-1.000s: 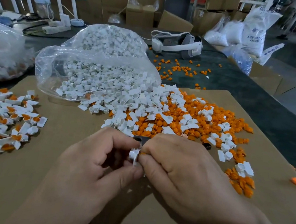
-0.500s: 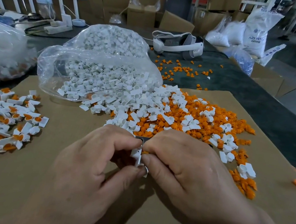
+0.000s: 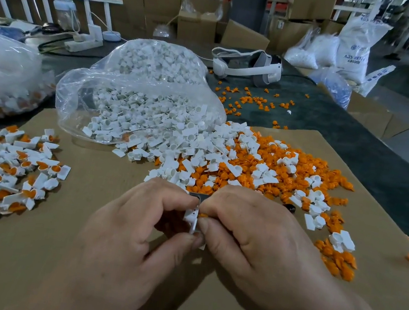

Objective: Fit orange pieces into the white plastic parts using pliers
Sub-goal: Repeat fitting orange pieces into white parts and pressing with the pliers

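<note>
Head view: left hand (image 3: pixel 136 229) and right hand (image 3: pixel 259 240) both curled, thumb and forefinger tips pinching one white part (image 3: pixel 191 217) over the middle of the cardboard sheet (image 3: pixel 81 255). An orange piece (image 3: pixel 202 215) peeks out at the right fingertips. Loose orange/white pile (image 3: pixel 235 166) sits toward the far edge, fitted parts (image 3: pixel 13 176) at the left edge.
</note>
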Available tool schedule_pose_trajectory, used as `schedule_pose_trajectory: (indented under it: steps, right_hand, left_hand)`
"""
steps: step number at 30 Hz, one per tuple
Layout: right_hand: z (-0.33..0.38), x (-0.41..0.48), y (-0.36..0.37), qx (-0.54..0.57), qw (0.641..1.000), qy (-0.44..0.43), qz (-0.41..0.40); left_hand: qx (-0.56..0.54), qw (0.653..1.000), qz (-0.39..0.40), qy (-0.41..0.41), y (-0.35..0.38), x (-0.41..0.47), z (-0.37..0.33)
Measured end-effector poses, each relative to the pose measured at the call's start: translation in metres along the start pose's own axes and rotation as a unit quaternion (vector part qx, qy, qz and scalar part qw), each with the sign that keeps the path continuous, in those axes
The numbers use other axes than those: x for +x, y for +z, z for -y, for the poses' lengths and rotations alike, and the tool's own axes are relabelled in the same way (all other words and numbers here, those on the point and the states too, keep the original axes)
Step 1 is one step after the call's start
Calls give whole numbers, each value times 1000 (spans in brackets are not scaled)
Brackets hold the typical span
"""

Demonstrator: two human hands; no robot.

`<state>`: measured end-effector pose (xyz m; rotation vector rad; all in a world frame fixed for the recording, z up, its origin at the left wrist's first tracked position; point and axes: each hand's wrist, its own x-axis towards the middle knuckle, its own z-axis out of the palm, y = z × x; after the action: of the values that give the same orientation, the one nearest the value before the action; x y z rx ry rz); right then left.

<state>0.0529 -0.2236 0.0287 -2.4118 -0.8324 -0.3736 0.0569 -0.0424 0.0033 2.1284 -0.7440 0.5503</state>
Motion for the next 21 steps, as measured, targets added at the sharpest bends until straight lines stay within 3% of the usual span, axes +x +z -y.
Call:
schedule_pose_trajectory:
  steps: [12, 17, 19, 21]
  right_hand:
    - [2, -5, -2, -53, 996, 52, 56]
    - [3, -5, 3, -90, 990, 48, 98]
    - [3, -7, 7, -116, 987, 42, 104]
    - [5, -7, 11, -138, 985, 36, 96]
  left_hand:
    - [-54, 983, 1, -178, -9, -2, -5]
    - [-67, 964, 55, -253, -10, 0, -4]
    - [-152, 936, 59, -313, -12, 2, -3]
    - [-264, 882, 35, -389, -15, 4, 7]
